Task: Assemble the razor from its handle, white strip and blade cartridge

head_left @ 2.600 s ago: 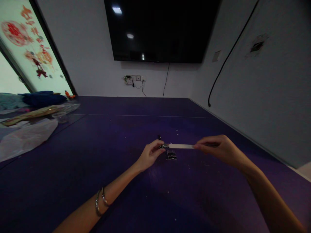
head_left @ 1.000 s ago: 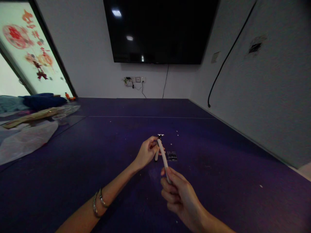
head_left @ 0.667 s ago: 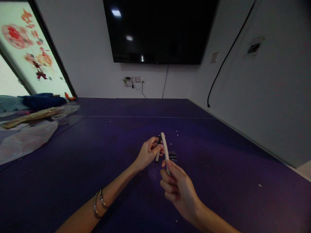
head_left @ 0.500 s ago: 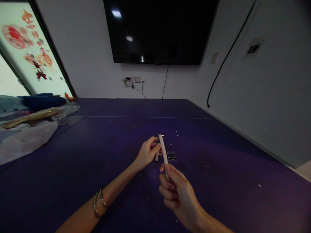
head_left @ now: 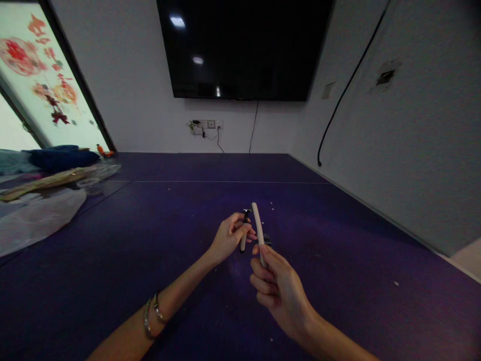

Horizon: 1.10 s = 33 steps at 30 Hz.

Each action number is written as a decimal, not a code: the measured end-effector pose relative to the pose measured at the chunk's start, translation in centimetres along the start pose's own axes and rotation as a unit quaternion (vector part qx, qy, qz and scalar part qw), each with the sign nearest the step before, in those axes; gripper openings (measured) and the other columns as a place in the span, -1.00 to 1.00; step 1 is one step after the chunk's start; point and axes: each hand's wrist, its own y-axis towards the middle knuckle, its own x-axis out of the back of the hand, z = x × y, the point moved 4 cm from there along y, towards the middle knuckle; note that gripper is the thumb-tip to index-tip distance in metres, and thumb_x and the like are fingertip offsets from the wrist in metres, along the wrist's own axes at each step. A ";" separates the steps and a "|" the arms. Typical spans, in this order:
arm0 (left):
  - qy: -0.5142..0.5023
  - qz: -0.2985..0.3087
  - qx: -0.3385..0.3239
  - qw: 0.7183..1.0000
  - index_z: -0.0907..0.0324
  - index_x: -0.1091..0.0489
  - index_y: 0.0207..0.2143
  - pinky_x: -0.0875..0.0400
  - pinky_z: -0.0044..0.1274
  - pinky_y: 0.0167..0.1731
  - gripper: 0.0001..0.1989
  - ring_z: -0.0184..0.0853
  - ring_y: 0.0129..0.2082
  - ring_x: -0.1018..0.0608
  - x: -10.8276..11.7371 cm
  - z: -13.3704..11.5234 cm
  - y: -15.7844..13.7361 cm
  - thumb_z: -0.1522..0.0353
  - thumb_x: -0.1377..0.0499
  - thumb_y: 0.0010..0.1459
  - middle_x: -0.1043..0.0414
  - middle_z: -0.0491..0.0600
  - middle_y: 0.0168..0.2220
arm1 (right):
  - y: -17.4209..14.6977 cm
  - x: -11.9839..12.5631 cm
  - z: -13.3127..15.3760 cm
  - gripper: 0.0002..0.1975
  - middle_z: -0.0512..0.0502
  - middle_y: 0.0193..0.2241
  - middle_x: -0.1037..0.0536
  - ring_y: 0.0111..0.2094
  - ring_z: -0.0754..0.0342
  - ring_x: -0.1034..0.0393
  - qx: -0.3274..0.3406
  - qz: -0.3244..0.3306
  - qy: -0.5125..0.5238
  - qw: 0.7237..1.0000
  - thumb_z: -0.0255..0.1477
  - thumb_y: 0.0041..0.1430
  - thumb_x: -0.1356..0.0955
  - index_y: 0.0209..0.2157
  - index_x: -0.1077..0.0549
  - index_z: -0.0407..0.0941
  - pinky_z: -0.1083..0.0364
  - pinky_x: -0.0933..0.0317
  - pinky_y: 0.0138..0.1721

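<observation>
My left hand (head_left: 230, 235) is closed around a razor (head_left: 243, 239). Its pale handle has a dark bottom end, and its dark neck and head point up and away. In my right hand (head_left: 276, 278) a long whitish stick (head_left: 257, 220) is gripped near its lower end, tilted slightly left at the top. The stick stands just right of the razor, with a narrow gap between them. Behind the stick and the right fingers, a small dark clear-plastic pack (head_left: 267, 239) lies partly hidden on the purple surface (head_left: 180, 220).
Small white bits (head_left: 272, 206) are scattered beyond my hands. At the left lie a clear plastic sheet (head_left: 41, 215) and dark blue cloth (head_left: 63, 159). A large television (head_left: 244, 50) hangs on the far wall above sockets (head_left: 210, 124). A black cable (head_left: 349, 82) runs down the right wall.
My right hand and the stick have moved a little right, away from the razor, uncovering its head. The stick now covers part of the plastic pack. The left hand has barely moved.
</observation>
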 end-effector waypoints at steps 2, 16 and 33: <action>-0.002 -0.002 0.000 1.000 0.23 -0.25 -0.28 -0.45 -0.48 -0.43 -0.76 -0.32 -0.48 -0.54 0.0 0.1 0.0 0.29 -0.17 0.04 -0.43 -0.07 -0.49 | 0.0 0.1 -0.3 -0.78 0.22 -0.72 0.07 -0.73 0.33 0.34 -0.009 -0.002 0.000 1.000 -0.23 0.10 -0.30 -0.37 -0.27 -0.09 0.30 0.43 -0.76; -0.010 -0.015 -0.004 1.000 0.24 -0.26 -0.28 -0.45 -0.48 -0.42 -0.77 -0.34 -0.50 -0.53 0.0 0.0 0.0 0.31 -0.17 0.02 -0.42 -0.08 -0.51 | -0.4 0.0 -0.8 -0.81 0.21 -0.71 0.08 -0.72 0.33 0.34 -0.023 -0.006 -0.003 1.000 -0.25 0.16 -0.25 -0.36 -0.27 -0.09 0.30 0.43 -0.76; 0.023 0.014 -0.061 0.998 0.23 -0.27 -0.29 -0.40 -0.44 -0.26 -0.85 -0.31 -0.31 -0.53 0.7 0.1 0.5 0.34 -0.10 0.11 -0.47 0.03 -0.32 | -0.5 -0.1 1.5 -0.83 0.17 -0.66 -0.14 -0.75 0.32 0.19 0.075 0.040 -0.142 0.986 -0.26 0.17 -0.23 -0.28 -0.30 -0.06 0.25 0.30 -0.74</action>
